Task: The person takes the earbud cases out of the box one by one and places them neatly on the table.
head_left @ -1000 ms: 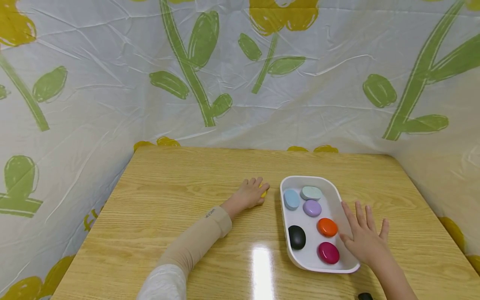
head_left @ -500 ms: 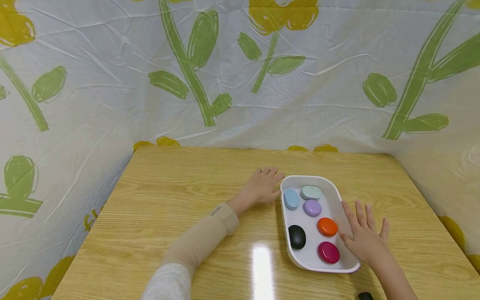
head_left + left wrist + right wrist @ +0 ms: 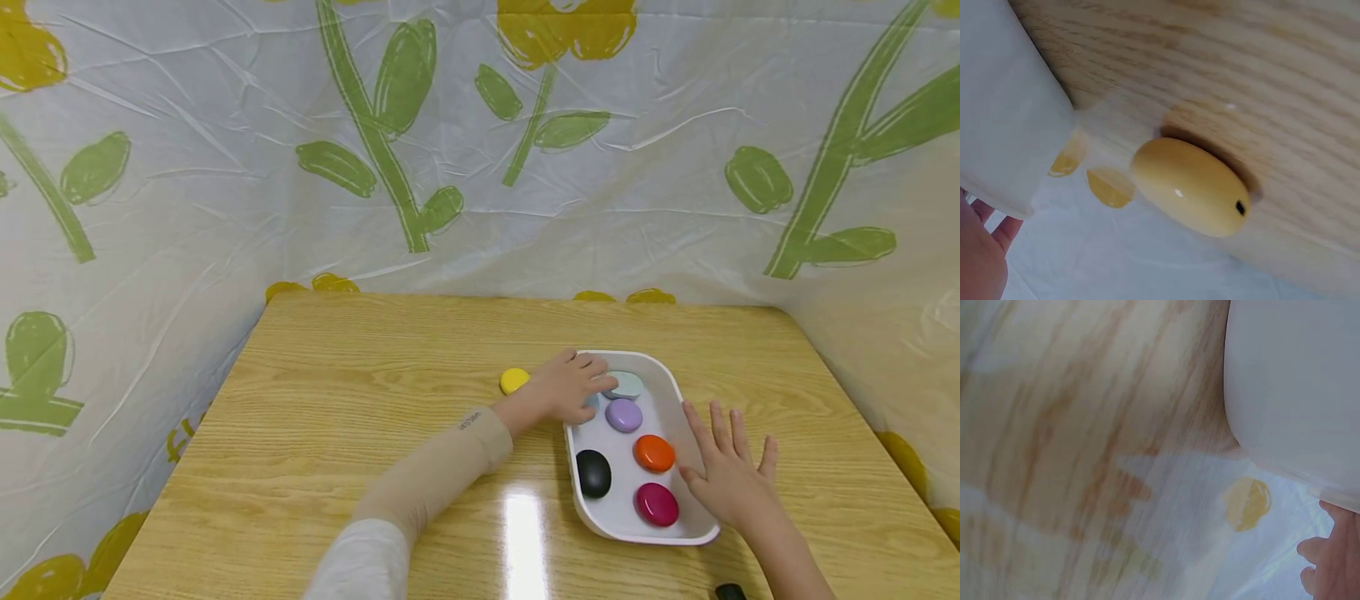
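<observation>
A white tray (image 3: 622,454) stands right of centre in the head view, holding several smooth rounded pieces. My left hand (image 3: 558,388) reaches over its left rim, fingers spread above the light blue oval piece (image 3: 593,402), most of which it hides. The pale green oval piece (image 3: 626,385) lies right by those fingertips. On the table behind the left wrist is a yellow oval piece (image 3: 513,382); the left wrist view shows the glossy yellow piece (image 3: 1191,186) with a small dark slot at one end. My right hand (image 3: 731,479) rests at the tray's right rim, fingers straight and spread.
Also in the tray are a purple piece (image 3: 624,415), an orange piece (image 3: 655,453), a black piece (image 3: 595,474) and a crimson piece (image 3: 657,505). A small black object (image 3: 730,592) shows at the bottom edge. Flower-printed sheeting (image 3: 600,225) surrounds the wooden table (image 3: 360,375).
My left hand has left the yellow piece, which is uncovered on the table, and moved right over the tray's left rim. The right hand has kept its place.
</observation>
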{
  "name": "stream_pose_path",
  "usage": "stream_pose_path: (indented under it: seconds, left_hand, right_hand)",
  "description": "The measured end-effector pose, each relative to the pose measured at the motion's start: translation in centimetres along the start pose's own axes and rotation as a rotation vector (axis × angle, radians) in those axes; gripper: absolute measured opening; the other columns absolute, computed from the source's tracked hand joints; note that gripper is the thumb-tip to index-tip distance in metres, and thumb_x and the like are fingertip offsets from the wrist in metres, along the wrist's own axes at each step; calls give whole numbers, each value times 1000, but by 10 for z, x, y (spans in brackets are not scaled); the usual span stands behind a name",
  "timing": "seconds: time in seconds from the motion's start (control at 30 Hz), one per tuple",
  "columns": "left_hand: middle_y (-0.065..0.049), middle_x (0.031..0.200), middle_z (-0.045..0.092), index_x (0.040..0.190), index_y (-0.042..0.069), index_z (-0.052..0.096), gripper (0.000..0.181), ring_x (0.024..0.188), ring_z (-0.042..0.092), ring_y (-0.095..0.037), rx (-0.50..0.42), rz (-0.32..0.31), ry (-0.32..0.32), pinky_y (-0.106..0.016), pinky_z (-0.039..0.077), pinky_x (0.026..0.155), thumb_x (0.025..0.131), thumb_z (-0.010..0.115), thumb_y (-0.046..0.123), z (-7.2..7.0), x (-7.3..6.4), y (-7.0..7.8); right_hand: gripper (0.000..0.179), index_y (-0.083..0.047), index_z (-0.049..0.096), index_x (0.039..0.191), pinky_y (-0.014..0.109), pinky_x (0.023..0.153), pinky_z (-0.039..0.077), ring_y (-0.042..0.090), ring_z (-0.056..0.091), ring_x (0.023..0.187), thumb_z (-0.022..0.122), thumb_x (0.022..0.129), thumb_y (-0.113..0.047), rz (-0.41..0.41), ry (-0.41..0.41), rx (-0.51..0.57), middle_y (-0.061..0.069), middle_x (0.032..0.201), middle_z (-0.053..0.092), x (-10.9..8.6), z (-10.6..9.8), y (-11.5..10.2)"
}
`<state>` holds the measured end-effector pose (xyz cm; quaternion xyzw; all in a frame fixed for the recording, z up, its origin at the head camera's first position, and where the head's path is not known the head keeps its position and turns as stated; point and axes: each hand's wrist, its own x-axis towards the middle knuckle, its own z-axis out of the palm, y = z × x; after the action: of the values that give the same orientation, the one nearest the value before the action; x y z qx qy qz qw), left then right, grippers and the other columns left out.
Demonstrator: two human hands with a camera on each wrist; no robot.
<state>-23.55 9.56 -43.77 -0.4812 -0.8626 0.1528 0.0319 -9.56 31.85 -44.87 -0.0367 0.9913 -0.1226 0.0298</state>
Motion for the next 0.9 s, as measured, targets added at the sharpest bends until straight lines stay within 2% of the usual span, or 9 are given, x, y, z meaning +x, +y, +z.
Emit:
stream_pose_path:
  seconds: [0.23,0.4,0.53,0.63,0.9]
  left_hand:
    - [10,147,19,140,40,24,56,134,18,-13,57,8,-174,-31,15,108,88,43,42,-5,12,9]
    - [12,145,20,139,44,22,56,132,20,-11,137,-29,-267,-28,17,106,87,43,48,-11,17,16]
    - [14,146,18,138,46,19,56,131,20,-8,161,-64,-341,-28,18,104,88,43,50,-13,20,22]
    - [15,146,17,139,46,18,56,129,22,-6,156,-82,-358,-28,19,102,88,43,50,-13,20,24]
    - [15,136,26,134,43,26,49,118,29,-5,186,-81,-324,-26,23,94,89,45,46,-12,20,26]
  right_hand:
    - [86,-23,-4,147,58,89,-30,38,-27,131,55,86,-25,1,2,3,27,147,-4,0,0,0]
    - [85,-23,-5,147,57,89,-31,37,-28,130,55,86,-24,-1,-2,3,27,147,-6,0,0,0]
    - [85,-23,-5,147,57,88,-31,38,-28,130,55,86,-24,0,-6,7,26,148,-8,-1,0,0]
    - [85,-23,-5,147,57,88,-31,38,-27,130,55,87,-25,1,-8,8,26,148,-8,0,0,-1]
    - [85,-23,-5,147,57,88,-31,38,-27,130,55,87,-25,2,-9,7,26,148,-7,0,0,0]
